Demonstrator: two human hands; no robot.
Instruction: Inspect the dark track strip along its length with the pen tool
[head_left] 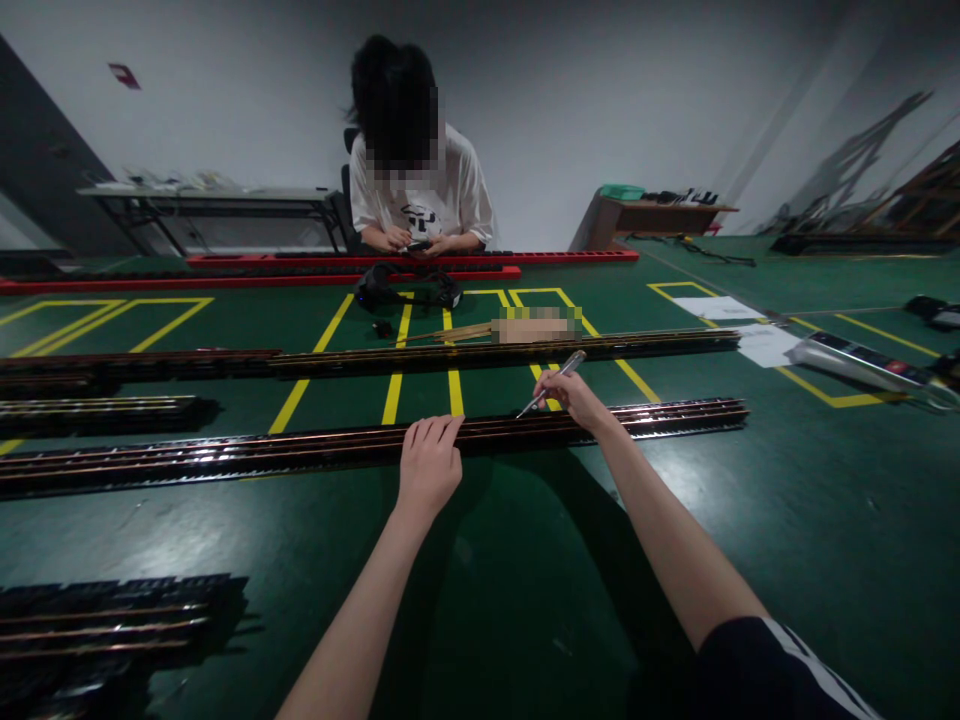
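A long black rail [315,450] with copper-coloured strips along it lies across the green table in front of me. My left hand [429,465] is hooked over its near edge, fingers bent across the top. To the right, my right hand [568,393] pinches a slim silver pen-shaped tool [534,402]. The tool leans down to the left, and its thin tip is at the rail's strips; whether it touches them I cannot tell.
Behind lies another long rail [510,352]; short rail pieces [97,625] are at the near left. Across the table [757,520] sits a person [420,190] beyond red strips [420,260]. A black headset [409,288], papers [769,345] and a silver tube-like object [862,365] lie around.
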